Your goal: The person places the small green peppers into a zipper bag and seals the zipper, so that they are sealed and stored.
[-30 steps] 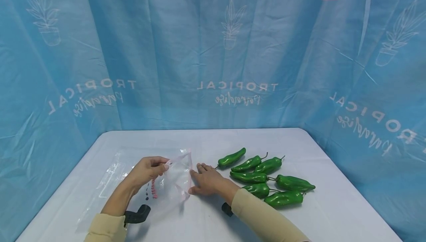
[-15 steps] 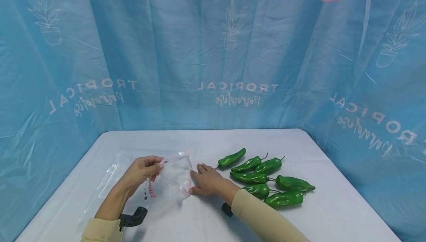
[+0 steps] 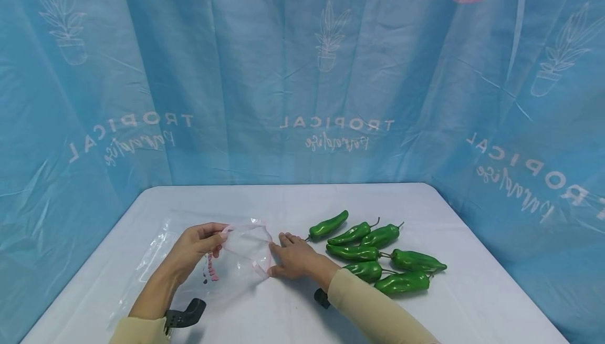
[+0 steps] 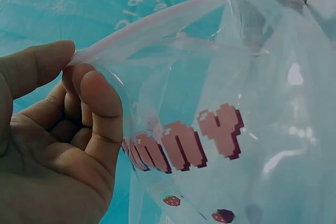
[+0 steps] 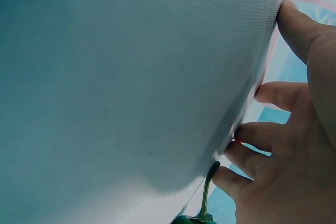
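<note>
A clear plastic zip bag (image 3: 243, 265) with a pink-edged mouth lies on the left half of the table, its mouth toward the right. My left hand (image 3: 195, 247) pinches the upper lip of that mouth between thumb and forefinger and holds it raised. In the left wrist view, pink block letters (image 4: 184, 148) and small strawberries (image 4: 171, 201) are printed on the film. My right hand (image 3: 296, 257) rests spread on the table, fingertips and thumb at the bag's lower lip. Several green peppers (image 3: 402, 282) lie right of that hand; one's stem (image 5: 206, 190) shows in the right wrist view.
A white cloth covers the table (image 3: 302, 315). Blue printed curtains (image 3: 302, 92) stand behind it and along both sides. The right forearm crosses in front of the nearest peppers.
My left hand has drawn the pinched lip leftward and slightly down, and the bag's mouth gapes wider. My right hand stays in place, and so do the peppers.
</note>
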### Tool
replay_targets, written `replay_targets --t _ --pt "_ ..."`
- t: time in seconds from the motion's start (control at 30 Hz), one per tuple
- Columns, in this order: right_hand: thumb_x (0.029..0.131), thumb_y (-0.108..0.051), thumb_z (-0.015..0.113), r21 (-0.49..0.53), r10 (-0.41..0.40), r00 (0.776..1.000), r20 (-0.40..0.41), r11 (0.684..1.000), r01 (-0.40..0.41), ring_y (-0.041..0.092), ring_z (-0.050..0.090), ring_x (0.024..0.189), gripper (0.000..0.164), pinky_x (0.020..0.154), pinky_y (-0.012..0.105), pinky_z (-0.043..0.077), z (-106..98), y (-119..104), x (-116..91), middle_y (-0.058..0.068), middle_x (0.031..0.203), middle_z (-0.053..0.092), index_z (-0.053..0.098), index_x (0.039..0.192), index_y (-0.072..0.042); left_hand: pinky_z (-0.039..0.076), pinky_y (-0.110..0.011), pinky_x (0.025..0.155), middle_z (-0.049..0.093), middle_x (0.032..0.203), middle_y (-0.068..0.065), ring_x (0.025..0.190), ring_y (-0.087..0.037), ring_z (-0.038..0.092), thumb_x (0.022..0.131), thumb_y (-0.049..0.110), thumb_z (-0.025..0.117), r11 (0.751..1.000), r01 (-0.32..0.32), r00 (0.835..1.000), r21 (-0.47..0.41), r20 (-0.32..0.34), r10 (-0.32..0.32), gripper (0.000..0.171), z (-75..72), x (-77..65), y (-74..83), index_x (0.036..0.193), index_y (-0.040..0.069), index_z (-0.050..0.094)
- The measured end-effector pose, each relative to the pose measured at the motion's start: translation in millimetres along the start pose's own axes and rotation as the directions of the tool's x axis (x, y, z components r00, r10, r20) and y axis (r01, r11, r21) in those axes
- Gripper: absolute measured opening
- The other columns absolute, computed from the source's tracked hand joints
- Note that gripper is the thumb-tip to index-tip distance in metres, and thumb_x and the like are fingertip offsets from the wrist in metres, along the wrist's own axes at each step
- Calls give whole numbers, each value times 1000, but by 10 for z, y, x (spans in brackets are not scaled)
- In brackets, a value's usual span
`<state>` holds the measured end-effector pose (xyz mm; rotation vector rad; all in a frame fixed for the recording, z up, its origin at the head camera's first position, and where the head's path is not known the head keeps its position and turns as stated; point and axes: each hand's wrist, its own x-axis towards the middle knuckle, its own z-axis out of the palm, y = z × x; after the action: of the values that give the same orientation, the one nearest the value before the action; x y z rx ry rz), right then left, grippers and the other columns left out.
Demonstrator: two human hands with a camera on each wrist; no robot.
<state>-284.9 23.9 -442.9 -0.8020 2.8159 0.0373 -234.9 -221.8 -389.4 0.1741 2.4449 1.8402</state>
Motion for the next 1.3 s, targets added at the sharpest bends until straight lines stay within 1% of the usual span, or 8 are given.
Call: replay_targets --t 0.27,0.4,0.5,0.6,0.83,1.0,1.23,1.3 --pt "88 -61 49 -1 5 1000 5 1000 -5 22 21 146 69 118 39 24 -16 -9 -11 5 158 23 30 148 -30 47 -27 71 58 84 2 71 -11 54 91 26 61 999 -16 1000 -33 4 16 49 -28 -28 0 125 -9 51" --pt "88 -61 48 -9 4 1000 6 1000 -4 22 21 146 69 117 39 25 -22 -15 -13 4 157 23 30 147 -30 48 -27 73 60 87 4 72 -12 55 91 26 62 999 6 1000 -53 -4 -7 49 -20 -23 -14 125 -8 51" --pt "88 -61 48 -14 3 1000 8 1000 -2 22 21 146 69 117 39 25 -27 -19 -11 4 157 23 30 147 -30 49 -27 73 61 89 2 73 -12 56 90 26 62 998 10 1000 -55 -12 -11 48 -13 -17 -28 124 -7 52" --pt "89 -61 47 -12 4 1000 11 1000 -4 22 20 146 69 118 39 24 -34 -20 -10 4 158 22 30 148 -30 49 -27 73 61 90 0 72 -13 56 91 26 62 999 4 1000 -50 -18 -5 48 -4 -12 -27 124 -7 53" --pt "89 -61 48 -16 17 1000 15 1000 -17 23 21 146 69 118 40 23 -39 -22 -15 5 157 23 30 148 -29 50 -28 73 59 90 0 74 -16 58 92 23 61 1000 -11 1000 -22 5 11 46 48 -3 14 124 -9 52" --pt "88 -60 49 -16 3 1000 -7 1000 -3 24 23 145 70 118 41 24 -28 -7 -14 7 156 26 32 147 -27 50 -29 73 58 90 -3 73 -15 57 93 20 58 1000 -15 1000 -13 7 15 42 90 17 31 124 -8 52" --pt "89 -60 49 12 -17 999 -36 1000 18 25 25 145 69 117 43 24 -26 23 -21 8 155 28 33 147 -26 50 -30 72 58 85 1 71 -14 56 92 19 59 1000 -21 1000 -7 5 21 41 130 21 46 123 -7 53" --pt "88 -60 49 18 -20 999 -46 1000 21 26 25 144 69 117 44 24 -30 33 -21 7 155 28 33 147 -26 50 -30 72 58 85 0 70 -14 56 93 18 59 1000 -24 1000 -9 4 24 40 133 21 51 123 -7 53"
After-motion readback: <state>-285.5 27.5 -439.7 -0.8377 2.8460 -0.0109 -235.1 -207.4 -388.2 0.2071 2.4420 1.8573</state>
